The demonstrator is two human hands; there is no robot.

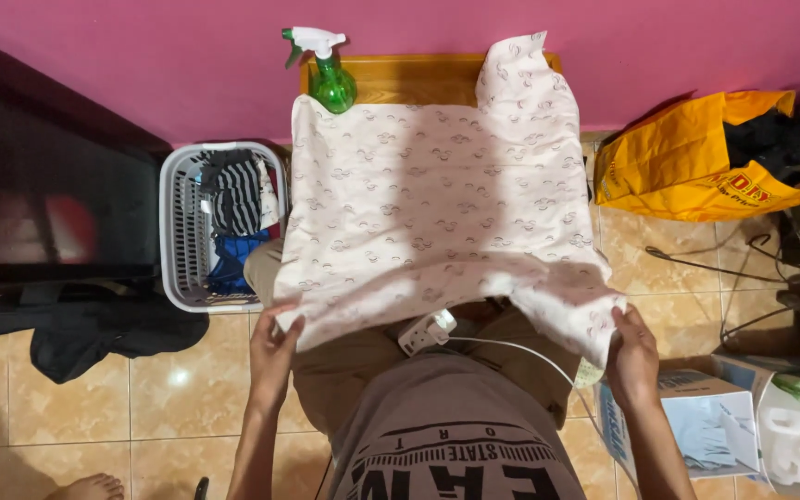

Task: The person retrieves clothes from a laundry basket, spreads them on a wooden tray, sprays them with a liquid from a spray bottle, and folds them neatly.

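Over the wooden desk (391,79), head view: I log a pale patterned cloth (428,204) spread flat, its near edge hanging toward me, with the left hand (273,347) pinching the near-left corner and the right hand (633,356) clamped on the near-right corner. I judge it light, limp and non-slippery, best held at corners or hem. Green spray bottle (328,74) stands at the far-left corner; laundry basket (178,227) sits just beside the desk.

Your pale patterned cloth (437,199) covers nearly all of the wooden board (400,79); only its far edge shows. A bare foot (94,487) at near left is cut off by the bottom edge. The white power strip (426,331) is partly hidden under the cloth's near hem.
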